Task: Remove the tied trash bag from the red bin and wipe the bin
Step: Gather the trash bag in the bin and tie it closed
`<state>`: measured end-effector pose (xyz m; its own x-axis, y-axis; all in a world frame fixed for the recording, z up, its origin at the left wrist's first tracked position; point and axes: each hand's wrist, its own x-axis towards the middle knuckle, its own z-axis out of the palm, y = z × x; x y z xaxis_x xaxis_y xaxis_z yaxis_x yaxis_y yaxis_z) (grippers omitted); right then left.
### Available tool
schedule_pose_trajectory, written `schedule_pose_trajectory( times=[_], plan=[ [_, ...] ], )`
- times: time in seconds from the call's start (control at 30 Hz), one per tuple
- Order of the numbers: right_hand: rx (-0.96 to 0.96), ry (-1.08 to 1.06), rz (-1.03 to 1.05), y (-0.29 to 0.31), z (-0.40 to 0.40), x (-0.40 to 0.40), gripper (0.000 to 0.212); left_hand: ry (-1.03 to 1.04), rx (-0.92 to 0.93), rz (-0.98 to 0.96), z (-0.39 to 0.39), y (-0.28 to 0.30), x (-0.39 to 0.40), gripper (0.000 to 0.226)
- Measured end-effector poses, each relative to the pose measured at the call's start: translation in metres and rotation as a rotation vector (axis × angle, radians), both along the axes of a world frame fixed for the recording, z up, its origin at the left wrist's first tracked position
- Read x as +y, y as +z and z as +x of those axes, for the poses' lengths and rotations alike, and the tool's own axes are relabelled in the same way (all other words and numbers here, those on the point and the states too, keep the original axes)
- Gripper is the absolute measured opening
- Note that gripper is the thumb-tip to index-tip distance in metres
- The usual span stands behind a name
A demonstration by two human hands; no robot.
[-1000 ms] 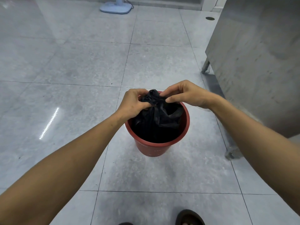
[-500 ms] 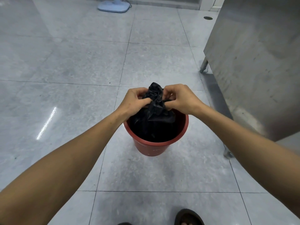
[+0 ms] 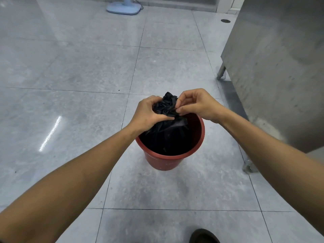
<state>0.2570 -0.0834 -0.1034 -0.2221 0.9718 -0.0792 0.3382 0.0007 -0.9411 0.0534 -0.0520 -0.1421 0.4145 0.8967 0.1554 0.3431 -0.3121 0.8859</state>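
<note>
A round red bin (image 3: 164,161) stands on the grey tiled floor in front of me. A black trash bag (image 3: 166,135) fills it, and its gathered top sticks up above the rim. My left hand (image 3: 149,114) clutches the bunched neck of the bag from the left. My right hand (image 3: 198,104) pinches the same bunch from the right with thumb and fingertips. Both hands meet over the far side of the bin. The lower part of the bag is hidden inside the bin.
A stainless steel cabinet (image 3: 280,67) on legs with a caster (image 3: 249,166) stands close to the right of the bin. A light blue fan base (image 3: 122,7) sits far back. A floor drain (image 3: 225,20) lies at the back right. My dark shoe (image 3: 203,236) shows at the bottom.
My right hand went from reaching over the bag to closing on the bunched top beside my left hand. The gathered top now stands higher above the rim.
</note>
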Motion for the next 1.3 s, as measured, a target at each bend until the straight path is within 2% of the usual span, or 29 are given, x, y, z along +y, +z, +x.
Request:
schedule_pose_trajectory(
  times=[0.13,0.23,0.47,0.6,0.73,1.0,1.23,1.3],
  plan=[
    [-0.155,-0.116,0.156,-0.005,0.002,0.006,0.021,0.012,0.008,0.057,0.005,0.001,0.002,0.030],
    [-0.127,-0.278,0.187,-0.014,0.020,0.009,0.025,0.027,0.028,0.095,0.002,-0.001,0.003,0.023],
    [-0.261,-0.661,0.001,-0.079,0.093,0.017,0.003,-0.057,0.025,0.157,-0.001,-0.001,0.000,0.032],
    [-0.479,-0.747,-0.093,-0.119,0.126,0.025,0.010,-0.062,0.046,0.207,-0.001,-0.002,0.004,0.028],
    [-0.625,-0.749,-0.144,-0.156,0.143,0.034,0.003,-0.111,0.040,0.202,0.001,-0.002,0.008,0.025],
    [-0.808,-0.642,-0.130,-0.207,0.154,0.067,0.028,-0.200,-0.014,0.180,0.003,-0.003,0.017,0.027],
    [-0.916,-0.377,-0.214,-0.240,0.158,0.105,0.060,-0.271,-0.020,0.207,0.009,-0.007,0.025,0.025],
    [-0.982,-0.304,-0.265,-0.247,0.157,0.110,0.062,-0.282,-0.023,0.223,0.009,-0.006,0.025,0.026]
  ],
)
